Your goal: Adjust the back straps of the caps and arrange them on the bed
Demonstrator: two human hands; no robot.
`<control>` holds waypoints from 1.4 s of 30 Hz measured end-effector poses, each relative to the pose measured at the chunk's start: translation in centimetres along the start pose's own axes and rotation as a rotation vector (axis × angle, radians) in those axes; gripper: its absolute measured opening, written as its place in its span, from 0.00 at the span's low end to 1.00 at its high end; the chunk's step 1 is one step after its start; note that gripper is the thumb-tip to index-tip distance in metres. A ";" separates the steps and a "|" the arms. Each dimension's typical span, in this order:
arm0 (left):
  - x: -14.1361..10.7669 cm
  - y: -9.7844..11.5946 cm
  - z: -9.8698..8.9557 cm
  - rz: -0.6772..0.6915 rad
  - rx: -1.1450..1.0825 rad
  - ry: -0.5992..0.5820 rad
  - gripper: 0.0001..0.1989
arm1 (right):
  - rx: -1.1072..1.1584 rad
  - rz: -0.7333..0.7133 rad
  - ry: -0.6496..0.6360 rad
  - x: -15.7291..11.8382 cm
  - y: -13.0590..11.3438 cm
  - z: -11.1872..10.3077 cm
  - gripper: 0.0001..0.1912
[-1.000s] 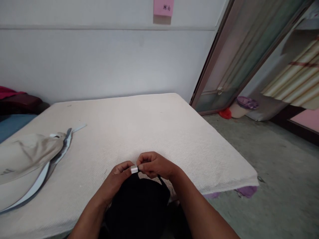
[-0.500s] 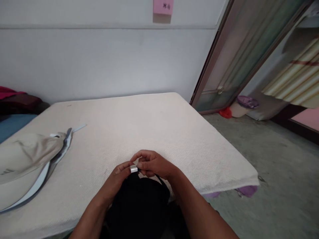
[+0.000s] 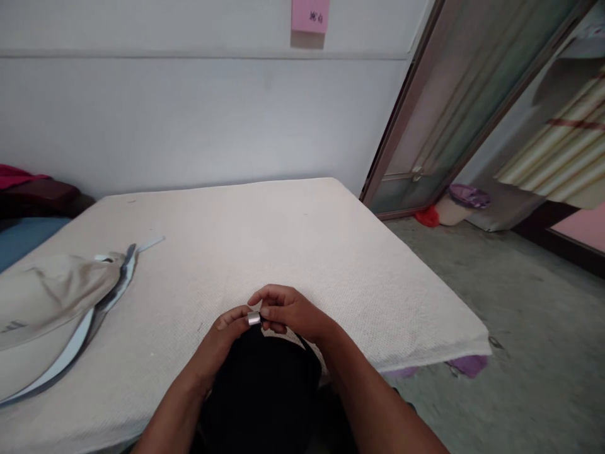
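Left hand (image 3: 225, 331) pinching silver buckle (image 3: 254, 318), right hand (image 3: 292, 312) black strap (image 3: 304, 343); beige cap (image 3: 57, 290) well apart on cover (image 3: 246, 236).

Pale wall, white-covered bed, grey floor

Pink note (image 3: 309, 16) on pale wall (image 3: 198, 120), top centre. White bed cover (image 3: 265, 233) across middle. Sliding door (image 3: 454, 82), upper right; striped curtain (image 3: 562, 148), right edge. Bin (image 3: 454, 210) by door, grey floor (image 3: 534, 328) lower right.
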State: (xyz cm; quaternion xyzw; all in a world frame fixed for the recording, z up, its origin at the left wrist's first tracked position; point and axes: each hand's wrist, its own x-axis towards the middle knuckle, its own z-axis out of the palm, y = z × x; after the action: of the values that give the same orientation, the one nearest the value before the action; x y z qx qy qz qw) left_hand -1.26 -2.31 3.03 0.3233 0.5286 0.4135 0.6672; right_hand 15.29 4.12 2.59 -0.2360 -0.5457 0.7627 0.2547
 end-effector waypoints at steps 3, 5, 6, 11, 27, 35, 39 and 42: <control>0.1 -0.1 -0.1 -0.012 -0.025 -0.029 0.08 | -0.005 -0.022 0.005 0.2 0.2 0.0 0.12; 0.1 -0.2 -0.2 -0.011 -0.023 -0.038 0.09 | -0.005 -0.021 -0.003 0.3 0.3 0.1 0.11; 0.1 -0.2 -0.3 -0.012 -0.018 -0.035 0.09 | -0.004 -0.019 -0.008 0.3 0.4 0.1 0.11; 0.4 -0.7 -0.7 0.033 0.061 0.026 0.11 | -0.005 -0.034 -0.011 0.4 0.5 0.0 0.11; 0.3 -0.7 -1.0 0.059 0.055 0.045 0.12 | -0.115 0.085 0.035 0.4 0.8 -0.4 0.15; 0.2 -0.8 -1.0 0.124 0.017 0.006 0.04 | -0.074 0.086 0.054 0.4 1.1 -0.6 0.14; 0.1 -0.7 -0.9 0.121 -0.045 -0.008 0.03 | -0.033 0.098 0.056 0.4 1.0 -0.6 0.13; 0.2 -0.6 -0.7 0.100 -0.067 -0.012 0.03 | -0.012 0.100 0.056 0.3 1.0 -0.6 0.13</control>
State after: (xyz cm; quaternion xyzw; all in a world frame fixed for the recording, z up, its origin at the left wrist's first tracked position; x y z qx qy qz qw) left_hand -1.79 -2.44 2.28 0.3294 0.4938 0.4618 0.6591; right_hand 15.33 4.49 1.41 -0.2855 -0.5307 0.7642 0.2299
